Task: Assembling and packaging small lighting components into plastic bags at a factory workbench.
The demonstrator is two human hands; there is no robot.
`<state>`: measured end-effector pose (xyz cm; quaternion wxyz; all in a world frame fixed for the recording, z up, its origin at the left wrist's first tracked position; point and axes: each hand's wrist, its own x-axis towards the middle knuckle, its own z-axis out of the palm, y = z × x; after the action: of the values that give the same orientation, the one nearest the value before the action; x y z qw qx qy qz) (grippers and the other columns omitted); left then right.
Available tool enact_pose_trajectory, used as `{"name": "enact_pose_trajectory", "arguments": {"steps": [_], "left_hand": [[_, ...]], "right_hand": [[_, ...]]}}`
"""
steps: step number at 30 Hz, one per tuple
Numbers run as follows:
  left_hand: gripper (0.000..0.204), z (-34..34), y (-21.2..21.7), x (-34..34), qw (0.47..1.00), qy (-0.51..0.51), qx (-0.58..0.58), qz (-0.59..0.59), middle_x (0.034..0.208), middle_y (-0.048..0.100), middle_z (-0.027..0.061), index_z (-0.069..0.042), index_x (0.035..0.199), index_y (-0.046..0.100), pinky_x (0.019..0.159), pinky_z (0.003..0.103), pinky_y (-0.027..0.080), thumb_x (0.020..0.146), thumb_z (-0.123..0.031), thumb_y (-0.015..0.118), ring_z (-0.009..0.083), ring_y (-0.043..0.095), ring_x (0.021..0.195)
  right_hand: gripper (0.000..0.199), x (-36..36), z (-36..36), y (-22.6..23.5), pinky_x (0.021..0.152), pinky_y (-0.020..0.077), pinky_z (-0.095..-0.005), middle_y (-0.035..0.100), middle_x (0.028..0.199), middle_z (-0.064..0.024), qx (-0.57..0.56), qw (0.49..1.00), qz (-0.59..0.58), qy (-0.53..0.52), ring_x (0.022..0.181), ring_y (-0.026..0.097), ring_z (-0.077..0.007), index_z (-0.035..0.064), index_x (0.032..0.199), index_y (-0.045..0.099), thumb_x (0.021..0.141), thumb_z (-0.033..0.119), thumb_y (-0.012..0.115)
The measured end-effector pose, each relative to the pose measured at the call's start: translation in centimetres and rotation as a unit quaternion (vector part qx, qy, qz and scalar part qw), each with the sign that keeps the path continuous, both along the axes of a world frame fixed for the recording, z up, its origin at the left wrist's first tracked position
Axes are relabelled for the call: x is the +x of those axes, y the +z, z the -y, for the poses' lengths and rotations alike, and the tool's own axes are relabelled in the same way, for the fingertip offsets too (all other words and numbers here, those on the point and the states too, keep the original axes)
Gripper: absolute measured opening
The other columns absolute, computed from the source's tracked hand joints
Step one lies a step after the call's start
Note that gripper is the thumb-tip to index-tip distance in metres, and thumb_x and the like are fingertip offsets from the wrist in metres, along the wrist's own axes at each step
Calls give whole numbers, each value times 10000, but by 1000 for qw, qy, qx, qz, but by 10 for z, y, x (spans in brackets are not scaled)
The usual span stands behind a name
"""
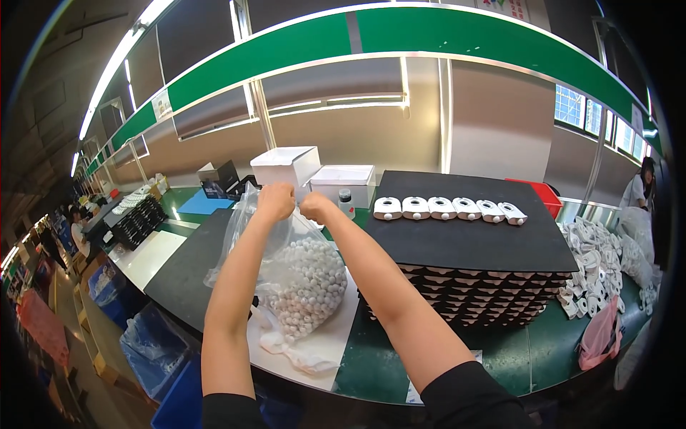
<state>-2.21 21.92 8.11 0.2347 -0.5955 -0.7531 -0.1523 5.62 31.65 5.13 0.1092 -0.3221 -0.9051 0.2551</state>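
A clear plastic bag (304, 275) full of small white round parts rests on a white sheet on the bench. Both arms reach forward over it. My left hand (276, 202) is closed on the bag's gathered upper edge. Close beside it, my right hand (319, 208) is closed too, at the bag's top on the right; the fingertips of both are turned away from view. Loose plastic (243, 222) hangs down under the left hand. A knotted, whitish end of plastic (296, 354) lies at the near side of the bag.
Right of the bag stands a tall stack of black trays (464, 293), with a row of white oval parts (449, 208) on top. Behind are white boxes (343, 182) and a small bottle (346, 203). A heap of white parts (593, 264) lies far right. Blue bins (153, 350) stand lower left.
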Motion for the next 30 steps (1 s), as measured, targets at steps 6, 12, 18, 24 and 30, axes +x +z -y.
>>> {"name": "enact_pose_trajectory", "arguments": {"steps": [6, 12, 18, 24, 30], "left_hand": [[151, 1, -3, 4, 998, -12, 30, 50, 797, 616, 169, -65, 710, 632, 707, 427, 452, 681, -143, 506, 338, 583, 786], [139, -2, -6, 2, 996, -19, 43, 77, 781, 625, 142, -75, 723, 641, 706, 410, 462, 673, -161, 543, 321, 589, 785], [152, 4, -17, -20, 986, -25, 95, 132, 750, 629, 134, -67, 738, 651, 686, 375, 473, 677, -190, 586, 290, 605, 744], [154, 18, -16, -24, 976, -30, 92, 194, 776, 635, 130, -64, 754, 643, 704, 381, 466, 701, -199, 593, 287, 606, 766], [145, 13, -16, -6, 978, -51, 109, 171, 766, 627, 141, -54, 744, 632, 686, 388, 464, 697, -187, 597, 302, 599, 757]], "right_hand": [[246, -4, -7, -9, 714, 465, -409, 617, 900, -219, 47, 996, 21, 73, 856, 605, -333, -6, 796, 654, 654, 107, 488], [384, -7, -7, -11, 840, 438, -389, 568, 1071, -219, 29, 999, -31, -8, 1009, 555, -339, 27, 932, 651, 717, 316, 518], [312, 15, 25, 3, 818, 440, -430, 585, 1051, -199, 124, 986, 68, 89, 993, 563, -339, 37, 921, 658, 693, 126, 464], [343, 53, 17, 27, 822, 445, -423, 564, 1116, -172, 114, 993, 29, -2, 1027, 541, -349, 40, 1007, 624, 753, 188, 447], [313, 10, -1, -8, 831, 443, -415, 587, 1028, -218, 144, 989, -30, 29, 981, 564, -345, 22, 919, 651, 724, 184, 466]]}}
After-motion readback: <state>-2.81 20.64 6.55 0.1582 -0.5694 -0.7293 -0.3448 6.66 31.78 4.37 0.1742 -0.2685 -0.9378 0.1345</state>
